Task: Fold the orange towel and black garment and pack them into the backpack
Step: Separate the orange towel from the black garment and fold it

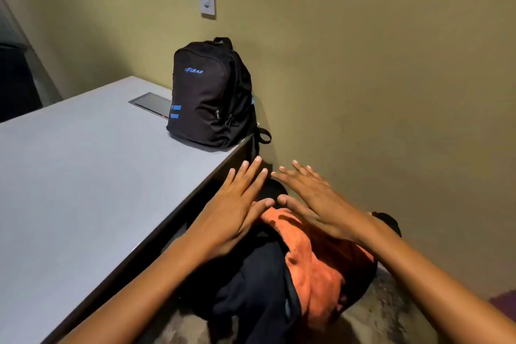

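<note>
Both hands, the left hand [237, 212] and right hand [312, 204], hover flat with fingers spread and hold nothing, right above the orange towel [307, 257], which lies crumpled on the black garment [251, 288] beside the grey table [83, 176]. Both look soft, light and floppy, so pinching corners or an edge probably beats grabbing the middle. Meanwhile the black backpack [209, 95] stands upright on the table's far corner, looking zipped.

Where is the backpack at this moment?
In the head view the backpack stands upright at the table's far right corner, against the wall, beyond both hands.
</note>
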Demonstrator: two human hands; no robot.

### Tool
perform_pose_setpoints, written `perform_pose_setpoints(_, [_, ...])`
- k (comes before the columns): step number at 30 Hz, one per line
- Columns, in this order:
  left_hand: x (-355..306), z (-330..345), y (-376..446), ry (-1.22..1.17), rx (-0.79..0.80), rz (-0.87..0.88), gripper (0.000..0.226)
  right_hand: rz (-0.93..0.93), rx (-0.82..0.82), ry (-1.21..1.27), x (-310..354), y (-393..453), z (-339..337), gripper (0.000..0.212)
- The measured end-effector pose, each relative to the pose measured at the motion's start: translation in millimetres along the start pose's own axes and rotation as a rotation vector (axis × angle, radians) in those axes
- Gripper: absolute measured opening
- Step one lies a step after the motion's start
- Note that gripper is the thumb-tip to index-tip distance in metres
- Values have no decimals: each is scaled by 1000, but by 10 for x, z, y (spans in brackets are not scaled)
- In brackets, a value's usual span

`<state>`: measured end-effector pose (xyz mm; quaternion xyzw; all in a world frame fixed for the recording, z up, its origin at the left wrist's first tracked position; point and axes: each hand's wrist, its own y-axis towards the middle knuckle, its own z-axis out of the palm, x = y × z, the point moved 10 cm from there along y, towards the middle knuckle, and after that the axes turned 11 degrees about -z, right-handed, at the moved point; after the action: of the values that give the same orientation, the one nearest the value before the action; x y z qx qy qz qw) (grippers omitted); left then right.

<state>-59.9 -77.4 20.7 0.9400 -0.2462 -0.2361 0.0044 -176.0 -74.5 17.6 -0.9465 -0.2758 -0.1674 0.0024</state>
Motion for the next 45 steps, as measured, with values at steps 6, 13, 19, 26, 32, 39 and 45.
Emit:
perform_pose_setpoints(6, [150,660,-443,75,368,-4,101,-66,246,194,59,-417,576,86])
perform_pose_setpoints(13, [109,769,-698,104,373,46,139,-136,257,329,52,-537,765,94])
perform_pose_setpoints(19, [88,759,-724,-29,273,59,105,-200,301,264,87,-597,837,125])
perform_pose_setpoints(26, [94,530,-730,-393,152,-38,52,-180,217,256,136,-547,771,134])
perform_pose_setpoints(32, [77,455,-839,-468,-51,-104,51,-171,304,207,299,-490,837,136])
perform_pose_setpoints(39, [-4,348,-1054,-494,-351,-121,23,-196,167,170,378,-450,833,106])
perform_pose_setpoints(45, [-149,214,-1067,-273,-500,-115,30,-171,-1,372,419,-431,720,72])
